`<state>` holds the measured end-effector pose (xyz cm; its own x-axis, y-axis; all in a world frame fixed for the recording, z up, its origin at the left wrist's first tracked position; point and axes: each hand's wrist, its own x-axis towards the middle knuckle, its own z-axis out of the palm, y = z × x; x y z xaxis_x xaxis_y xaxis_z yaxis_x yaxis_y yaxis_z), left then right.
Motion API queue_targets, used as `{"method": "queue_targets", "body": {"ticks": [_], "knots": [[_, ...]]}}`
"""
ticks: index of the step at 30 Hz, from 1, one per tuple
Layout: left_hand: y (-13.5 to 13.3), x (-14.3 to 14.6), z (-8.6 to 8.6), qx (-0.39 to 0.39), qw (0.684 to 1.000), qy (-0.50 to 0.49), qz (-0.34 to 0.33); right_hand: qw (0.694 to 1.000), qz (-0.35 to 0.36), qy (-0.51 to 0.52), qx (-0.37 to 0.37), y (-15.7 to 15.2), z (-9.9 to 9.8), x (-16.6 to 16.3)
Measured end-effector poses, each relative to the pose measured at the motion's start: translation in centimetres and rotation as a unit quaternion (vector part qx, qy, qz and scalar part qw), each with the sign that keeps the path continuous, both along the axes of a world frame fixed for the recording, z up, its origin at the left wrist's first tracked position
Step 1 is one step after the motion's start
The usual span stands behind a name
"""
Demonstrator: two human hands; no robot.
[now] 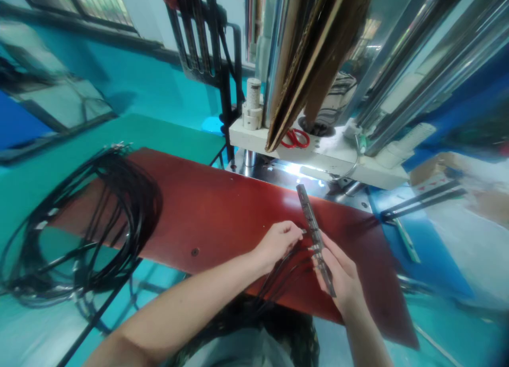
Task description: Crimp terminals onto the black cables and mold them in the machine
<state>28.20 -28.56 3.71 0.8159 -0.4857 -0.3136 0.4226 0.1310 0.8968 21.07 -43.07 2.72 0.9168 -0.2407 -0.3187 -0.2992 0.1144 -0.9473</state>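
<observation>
My right hand [338, 266] is wrapped round the lower part of a long dark slotted metal bar [308, 210], held tilted above the red-brown board [207, 208]. Several thin black cables [284, 274] run up from my lap to the bar, with small metal ends sitting along its lower half. Left of the bar, my left hand [280, 242] pinches a cable connector [304, 231] between thumb and fingertips, close to the bar's edge. Whether that connector touches the bar I cannot tell.
A large coil of black cables [131, 197] lies over the board's left end. Behind the board stands a press with a white plate [318, 155], carrying red-handled scissors [295, 138] and cardboard sheets [306, 54]. A green table [170, 133] is at the back left.
</observation>
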Motion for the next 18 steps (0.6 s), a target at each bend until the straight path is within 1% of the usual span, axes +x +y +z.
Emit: {"method": "queue_targets", "body": {"ticks": [2,5,9,13,15,18], "knots": [[-0.2,-0.2,-0.1,0.042,0.998,-0.051,-0.003,1.000,0.011,0.001,-0.002,-0.1,-0.1,0.0],[-0.4,-0.3,-0.3,0.058,0.995,-0.085,-0.006,0.999,0.028,-0.001,-0.017,-0.3,-0.3,0.1],[-0.4,-0.2,-0.4,0.056,0.995,-0.082,-0.008,0.998,0.043,-0.002,-0.044,-0.5,-0.4,0.1],[-0.7,-0.2,-0.4,0.050,0.996,-0.068,0.008,0.994,0.059,-0.015,-0.086,-0.2,-0.3,0.1],[-1.0,-0.2,-0.7,0.050,0.996,-0.069,0.019,0.991,0.064,-0.022,-0.119,0.0,-0.3,0.1],[-1.3,-0.2,-1.5,0.062,0.993,-0.097,0.038,0.984,0.077,-0.032,-0.157,0.1,-0.3,0.2]]}}
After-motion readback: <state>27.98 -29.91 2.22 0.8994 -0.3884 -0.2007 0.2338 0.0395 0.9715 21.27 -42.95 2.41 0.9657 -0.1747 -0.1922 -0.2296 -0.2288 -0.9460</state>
